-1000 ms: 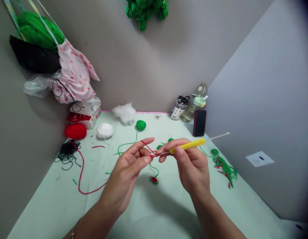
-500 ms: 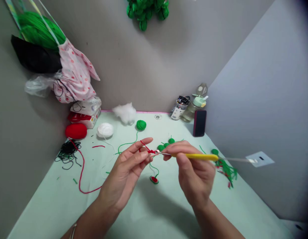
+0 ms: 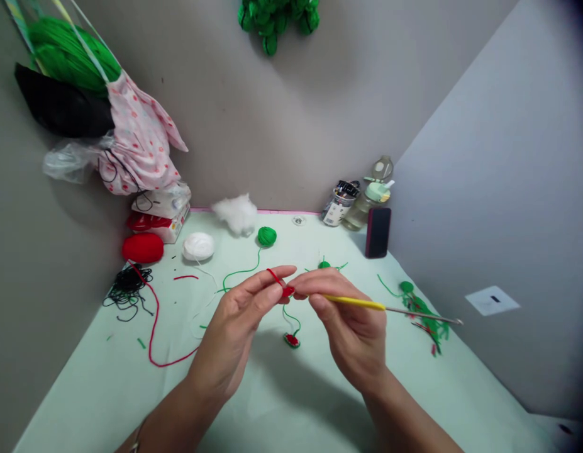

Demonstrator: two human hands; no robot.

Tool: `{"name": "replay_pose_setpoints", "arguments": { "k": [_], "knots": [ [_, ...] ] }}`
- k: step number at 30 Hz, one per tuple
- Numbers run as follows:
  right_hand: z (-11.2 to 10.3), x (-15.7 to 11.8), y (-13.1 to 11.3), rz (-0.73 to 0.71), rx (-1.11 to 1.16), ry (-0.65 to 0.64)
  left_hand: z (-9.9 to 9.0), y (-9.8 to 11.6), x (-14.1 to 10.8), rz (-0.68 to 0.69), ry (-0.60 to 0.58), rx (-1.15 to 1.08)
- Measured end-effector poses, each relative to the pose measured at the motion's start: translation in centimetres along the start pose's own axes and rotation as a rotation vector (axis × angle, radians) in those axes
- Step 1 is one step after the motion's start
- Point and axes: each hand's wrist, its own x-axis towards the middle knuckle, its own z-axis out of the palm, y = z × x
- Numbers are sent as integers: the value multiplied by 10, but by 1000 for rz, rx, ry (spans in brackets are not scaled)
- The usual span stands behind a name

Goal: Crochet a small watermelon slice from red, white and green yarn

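The right hand (image 3: 355, 336) clamps the hook (image 3: 357, 302), its long axis slanting right and slightly down past the grip, inner tip seemingly hidden; the left hand (image 3: 234, 333) pinches red yarn (image 3: 287, 292).

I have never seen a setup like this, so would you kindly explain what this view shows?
There is no machine: these are a person's bare hands, seen from a head-worn camera looking forward and down. The left hand pinches a small red yarn piece, with a strand of red yarn over one finger. The right hand holds a slim metal hook with a yellow handle. On the pale green tabletop lie red, white and green yarn balls, a tangle of black thread and fluffy white stuffing.
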Motion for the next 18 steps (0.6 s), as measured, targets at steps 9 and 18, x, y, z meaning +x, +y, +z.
{"name": "replay_pose_setpoints", "arguments": {
  "k": [9,18],
  "knots": [
    [1,-12,4,-361,-554,-67,6,-5,2,-108,-21,-224],
    [-7,-1,4,140,186,175,0,0,6,-130,57,-358]
  ]
}}
